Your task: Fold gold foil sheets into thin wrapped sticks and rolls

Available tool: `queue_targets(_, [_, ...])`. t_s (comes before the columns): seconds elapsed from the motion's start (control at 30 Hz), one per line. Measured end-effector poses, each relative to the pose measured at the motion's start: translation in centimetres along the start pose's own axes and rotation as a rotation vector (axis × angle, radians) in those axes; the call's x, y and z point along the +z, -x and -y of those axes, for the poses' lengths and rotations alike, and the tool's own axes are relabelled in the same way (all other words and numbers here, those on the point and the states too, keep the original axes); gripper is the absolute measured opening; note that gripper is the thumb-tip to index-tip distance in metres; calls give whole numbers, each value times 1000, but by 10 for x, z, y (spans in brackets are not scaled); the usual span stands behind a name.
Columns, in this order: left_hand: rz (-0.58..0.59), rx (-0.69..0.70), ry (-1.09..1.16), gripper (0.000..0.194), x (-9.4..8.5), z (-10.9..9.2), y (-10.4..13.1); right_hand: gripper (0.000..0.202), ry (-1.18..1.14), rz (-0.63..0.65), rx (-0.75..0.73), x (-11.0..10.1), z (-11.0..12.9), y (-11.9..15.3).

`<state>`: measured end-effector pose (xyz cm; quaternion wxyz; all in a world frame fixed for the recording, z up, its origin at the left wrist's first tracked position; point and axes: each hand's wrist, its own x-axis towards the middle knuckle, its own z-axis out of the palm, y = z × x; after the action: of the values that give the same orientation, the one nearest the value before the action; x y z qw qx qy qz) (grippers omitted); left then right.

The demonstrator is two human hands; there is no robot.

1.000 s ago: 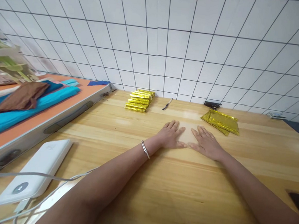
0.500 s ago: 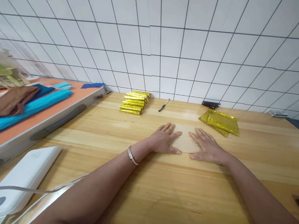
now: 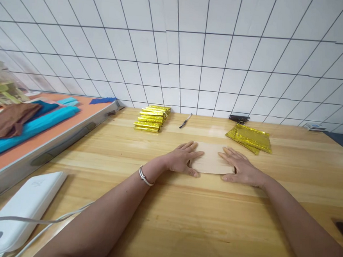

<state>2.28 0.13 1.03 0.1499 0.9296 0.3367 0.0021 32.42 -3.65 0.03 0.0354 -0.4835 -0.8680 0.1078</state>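
Card [image 3: 211,162], short of far edge of table [image 3: 188,223]; left hand [image 3: 181,159], right hand [image 3: 241,167] spread over its ends (presumably to steady it).

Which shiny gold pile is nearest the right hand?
The flat gold pieces just beyond the right hand. The other gold pile, of narrow strips, lies farther off, left of the pen.

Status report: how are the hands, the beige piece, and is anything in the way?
Left hand and right hand spread over opposite ends of beige piece. Piece flat on table. Only the hands overlap it; flat gold packets lie farther back.
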Motion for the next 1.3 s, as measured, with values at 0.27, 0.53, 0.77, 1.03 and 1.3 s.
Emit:
queue_targets(0.27, [47, 65, 90, 89, -5, 13, 2, 64, -298, -195, -17, 0, -8, -1])
queue_targets(0.53, [52, 94, 202, 70, -12, 20, 5, 50, -357, -217, 75, -2, 0, 1])
queue_targets(0.77, [-103, 71, 395, 42, -7, 17, 0, 46, -383, -379, 132, 13, 3, -7])
queue_targets(1.03, [-418, -104, 607, 34, 12, 1, -13, 22, -341, -502, 142, 24, 2, -14])
queue_targets(1.3, [-620, -263, 323, 20, 25, -6, -27, 17, -205, -517, 190, 25, -3, -19])
